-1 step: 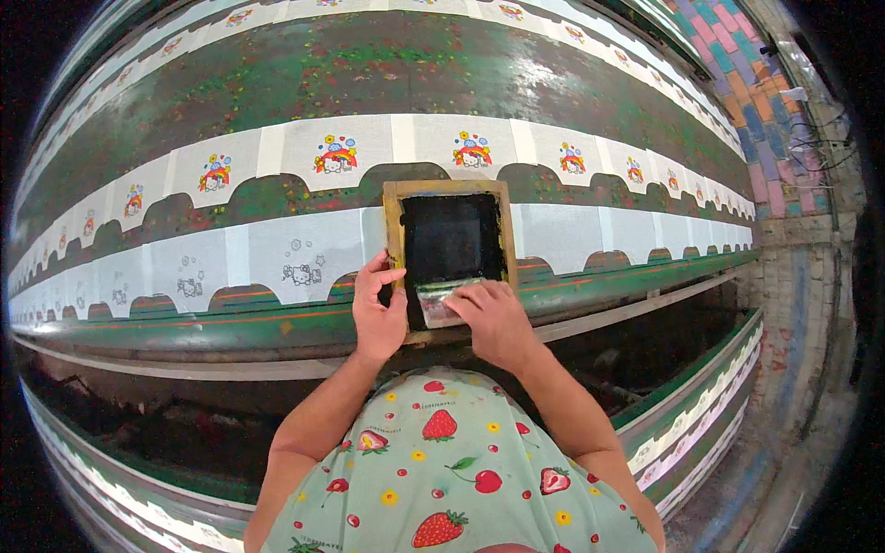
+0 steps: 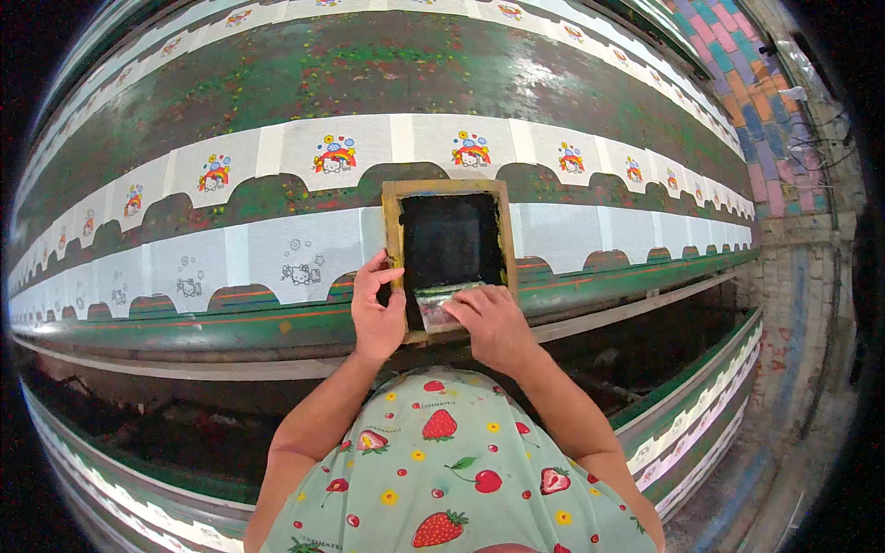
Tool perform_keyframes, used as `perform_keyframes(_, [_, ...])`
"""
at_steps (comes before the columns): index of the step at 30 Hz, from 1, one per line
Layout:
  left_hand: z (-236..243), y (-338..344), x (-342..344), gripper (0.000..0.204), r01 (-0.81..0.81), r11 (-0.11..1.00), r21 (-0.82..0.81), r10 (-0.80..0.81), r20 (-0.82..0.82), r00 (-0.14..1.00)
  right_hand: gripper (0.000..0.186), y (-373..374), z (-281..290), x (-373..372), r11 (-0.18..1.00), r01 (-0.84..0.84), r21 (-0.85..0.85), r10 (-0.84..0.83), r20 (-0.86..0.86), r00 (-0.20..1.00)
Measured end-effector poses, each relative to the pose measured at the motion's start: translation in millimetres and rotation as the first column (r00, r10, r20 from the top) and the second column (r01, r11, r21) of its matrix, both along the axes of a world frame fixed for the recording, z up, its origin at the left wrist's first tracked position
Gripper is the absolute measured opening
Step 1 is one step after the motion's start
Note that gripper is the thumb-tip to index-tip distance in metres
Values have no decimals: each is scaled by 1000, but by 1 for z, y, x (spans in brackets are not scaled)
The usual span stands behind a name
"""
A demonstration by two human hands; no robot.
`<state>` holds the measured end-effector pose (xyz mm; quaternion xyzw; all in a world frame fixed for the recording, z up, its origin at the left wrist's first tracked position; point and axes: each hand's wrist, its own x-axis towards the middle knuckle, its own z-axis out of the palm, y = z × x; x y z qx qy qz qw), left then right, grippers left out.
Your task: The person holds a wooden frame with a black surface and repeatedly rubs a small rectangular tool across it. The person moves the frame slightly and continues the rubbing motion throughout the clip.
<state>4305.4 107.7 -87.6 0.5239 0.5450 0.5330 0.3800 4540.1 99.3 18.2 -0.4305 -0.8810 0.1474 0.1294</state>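
A wooden-framed printing screen [image 2: 504, 240] lies over the nearer row of white cloth pieces, dark ink covering its mesh. My left hand [image 2: 378, 309] grips the screen's left bar near its lower corner, with fingers bent over the wood. In my right hand [image 2: 501, 324] is a flat, partly see-through squeegee [image 2: 435, 309], its edge resting on the inked mesh toward the near end of the screen. The fingers and thumb are closed on its right part, which they hide. Left of the screen, a cloth piece [image 2: 267, 263] carries a black outline print.
Long green printing tables [image 2: 277, 78] hold curved rows of white cloth. Behind the screen runs a row of cloth with coloured prints [image 2: 472, 149]. A rail [image 2: 230, 370] edges the table on my side. Lower racks of cloth [image 2: 673, 452] stand right, beside a brick-patterned floor [image 2: 737, 92].
My right hand and the squeegee have shifted very slightly toward me along the mesh. The left hand and the screen stay practically in place.
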Motion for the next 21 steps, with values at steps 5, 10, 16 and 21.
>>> perform_keyframes(5, [2,1,5,42,-16,1000,12,16,-18,1000,54,-20,0,0,999,5,-51,-6,-10,1000])
perform_keyframes(10, [4,7,12,48,-36,998,47,47,-266,963,54,-24,-2,12,995,5,-100,-14,-81,997])
perform_keyframes(16, [3,5,23,52,-76,989,125,107,-270,957,44,-34,-15,64,944,327,52,-299,-285,911])
perform_keyframes(21, [10,5,68,50,-68,978,197,118,-258,959,41,-46,-29,128,865,442,-237,-501,-435,748])
